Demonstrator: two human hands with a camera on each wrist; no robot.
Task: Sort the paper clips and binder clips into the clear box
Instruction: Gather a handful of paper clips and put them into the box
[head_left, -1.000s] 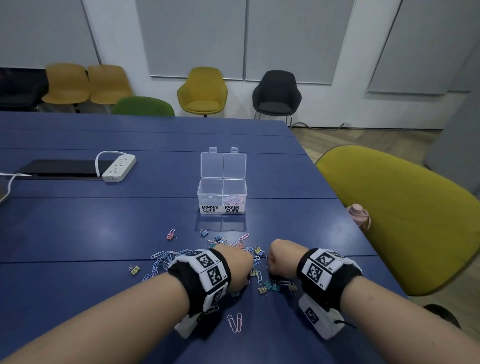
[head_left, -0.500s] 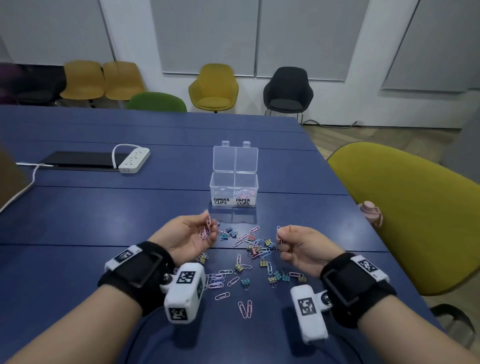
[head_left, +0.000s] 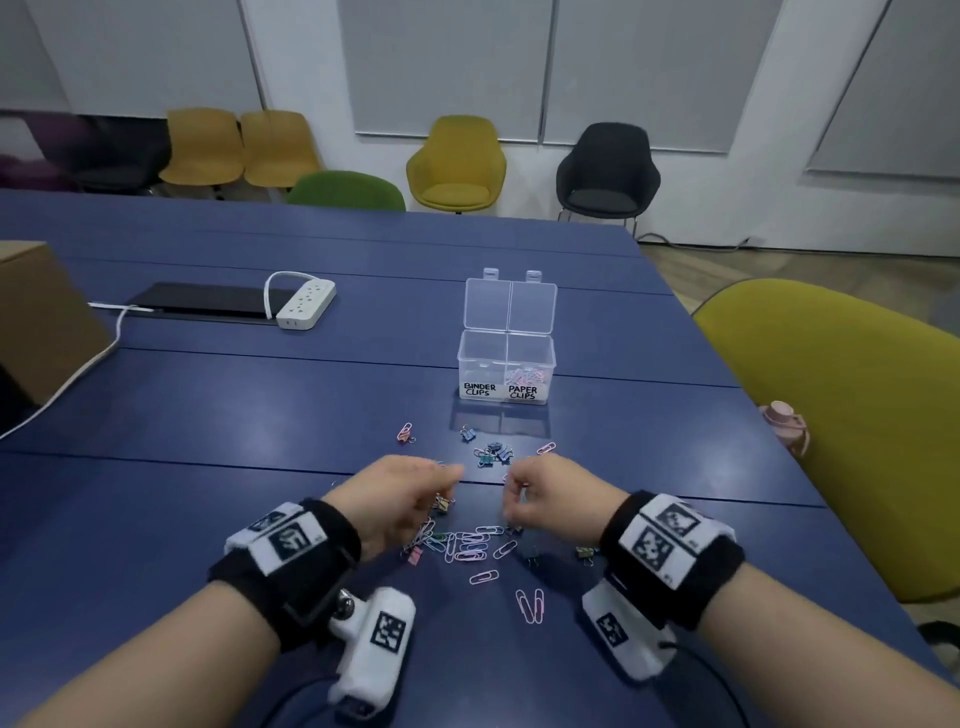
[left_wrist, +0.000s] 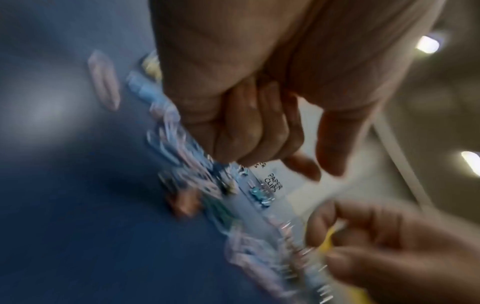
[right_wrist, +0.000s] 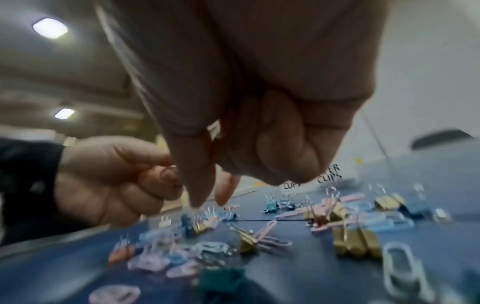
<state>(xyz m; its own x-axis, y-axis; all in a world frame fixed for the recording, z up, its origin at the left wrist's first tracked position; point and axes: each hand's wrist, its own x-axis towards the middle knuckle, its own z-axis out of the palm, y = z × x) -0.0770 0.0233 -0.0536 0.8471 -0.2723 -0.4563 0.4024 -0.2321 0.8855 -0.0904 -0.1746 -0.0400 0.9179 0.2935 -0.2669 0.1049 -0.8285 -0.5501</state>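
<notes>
The clear box (head_left: 483, 371) stands open mid-table, labelled BINDER CLIPS left and PAPER CLIPS right, with pink clips in the right half. A loose pile of paper clips (head_left: 467, 543) and small binder clips (head_left: 491, 454) lies in front of it. My left hand (head_left: 441, 480) hovers palm-down over the pile's left side. Its back fingers (left_wrist: 254, 133) are curled tight into the palm, where it held pink paper clips a moment ago. My right hand (head_left: 519, 488) hovers over the right side, fingers curled round a pale paper clip (right_wrist: 214, 127), thumb and forefinger pointing down.
A white power strip (head_left: 306, 306) and a flat black device (head_left: 208, 301) lie at the back left, beside a cardboard box (head_left: 41, 322). An olive chair (head_left: 841, 415) and a pink bottle (head_left: 784, 421) sit past the table's right edge. Two pink paper clips (head_left: 530, 605) lie nearest me.
Half a second ago both hands were turned palm-up, showing paper clips. They have rolled palm-down and dropped back over the pile, close together.
</notes>
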